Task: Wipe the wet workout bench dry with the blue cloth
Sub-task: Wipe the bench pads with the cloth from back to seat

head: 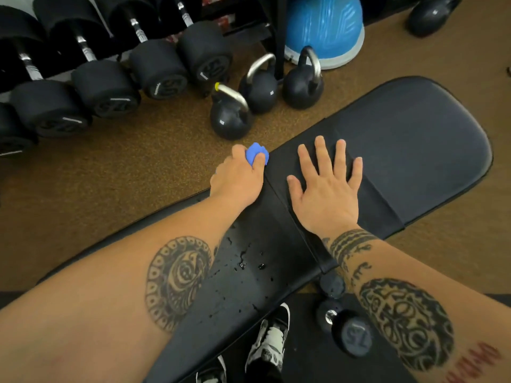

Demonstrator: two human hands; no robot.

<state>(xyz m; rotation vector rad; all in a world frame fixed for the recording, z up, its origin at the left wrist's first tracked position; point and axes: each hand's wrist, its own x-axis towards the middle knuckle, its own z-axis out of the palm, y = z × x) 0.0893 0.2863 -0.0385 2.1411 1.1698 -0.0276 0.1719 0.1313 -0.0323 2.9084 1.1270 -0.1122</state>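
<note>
We are noting the blue cloth (257,153) bunched in the left hand (237,178), grip clenched around it, at the worktop (414,139) edge, 11 o'clock from the water droplets (243,261). The right hand (329,186) is lying flat, grip released. The cloth is looking soft and light; a bunched hold should suit it. Most of it is hiding inside the fist; our forearms are covering part of the wet patch.

1 bench (414,150), 1 blue cloth (257,153), 2 hands, 3 kettlebells (231,121), 1 blue balance dome (325,26), 2 shoes (269,344).
</note>
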